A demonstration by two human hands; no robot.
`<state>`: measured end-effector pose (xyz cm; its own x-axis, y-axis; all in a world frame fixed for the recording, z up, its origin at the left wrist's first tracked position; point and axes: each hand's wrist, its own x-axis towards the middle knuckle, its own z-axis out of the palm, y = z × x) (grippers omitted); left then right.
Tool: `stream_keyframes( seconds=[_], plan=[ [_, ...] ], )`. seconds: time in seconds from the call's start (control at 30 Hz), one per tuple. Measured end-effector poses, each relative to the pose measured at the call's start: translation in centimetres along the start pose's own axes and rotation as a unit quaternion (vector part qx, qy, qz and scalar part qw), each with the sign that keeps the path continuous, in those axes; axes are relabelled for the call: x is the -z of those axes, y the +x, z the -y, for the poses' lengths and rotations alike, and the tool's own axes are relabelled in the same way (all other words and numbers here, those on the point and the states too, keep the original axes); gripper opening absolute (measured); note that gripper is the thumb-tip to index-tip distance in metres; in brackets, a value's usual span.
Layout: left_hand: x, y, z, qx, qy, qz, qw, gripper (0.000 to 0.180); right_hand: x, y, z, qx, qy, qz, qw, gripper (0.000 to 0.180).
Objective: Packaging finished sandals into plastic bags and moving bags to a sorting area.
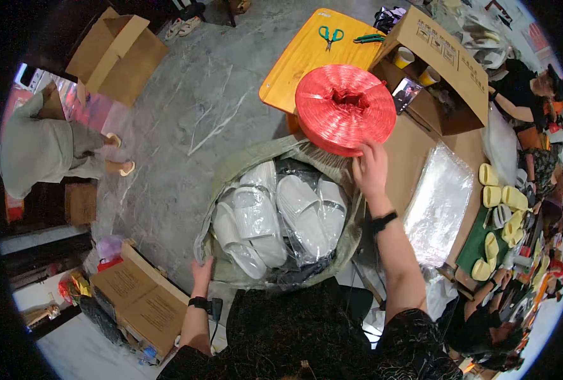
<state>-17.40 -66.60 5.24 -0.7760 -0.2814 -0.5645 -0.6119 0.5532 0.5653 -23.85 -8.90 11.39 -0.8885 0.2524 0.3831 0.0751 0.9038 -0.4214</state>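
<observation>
A greenish sack (229, 166) lay open in the middle of the frame, with several white slippers (260, 218) in clear wrapping packed inside it, side by side. My left hand (201, 271), at the sack's lower left, was grasping its edge between thumb and fingers. My right hand (371, 168) was at the sack's upper right, fingertips against the lower edge of a big red twine roll (318, 123); whether they gripped it or only touched it, I could not tell.

The roll covered the lower right part of an orange wooden desk (288, 60) in the upper middle of the frame, where green-handled scissors (330, 37) lay. Right of the roll, a cardboard box (459, 63) held paper cups (404, 58), with a phone (407, 93) at its mouth. Below that box lay clear plastic bags (438, 202), and yellow slippers (513, 198) sat toward the right edge.
</observation>
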Motion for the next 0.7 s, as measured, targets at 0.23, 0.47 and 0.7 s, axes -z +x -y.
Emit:
stream_keyframes(
  seconds=[0.23, 0.47, 0.7],
  plan=[
    [-3.5, 4.9, -5.1, -0.010, -0.128, 0.110, 0.986, 0.060, -5.1, -11.9, 0.6, -0.340, 0.025, 0.002, 0.940, 0.037],
    [0.7, 11.9, -2.0, 0.230, -0.188, 0.317, 0.901, 0.056, -9.3, -14.3, 9.5, -0.394, 0.023, 0.007, 0.919, 0.026],
    [5.3, 14.0, -4.2, 0.130, -0.108, 0.322, 0.931, 0.055, -10.1, -14.8, 16.9, -0.394, 0.002, -0.083, 0.915, 0.017]
  ],
)
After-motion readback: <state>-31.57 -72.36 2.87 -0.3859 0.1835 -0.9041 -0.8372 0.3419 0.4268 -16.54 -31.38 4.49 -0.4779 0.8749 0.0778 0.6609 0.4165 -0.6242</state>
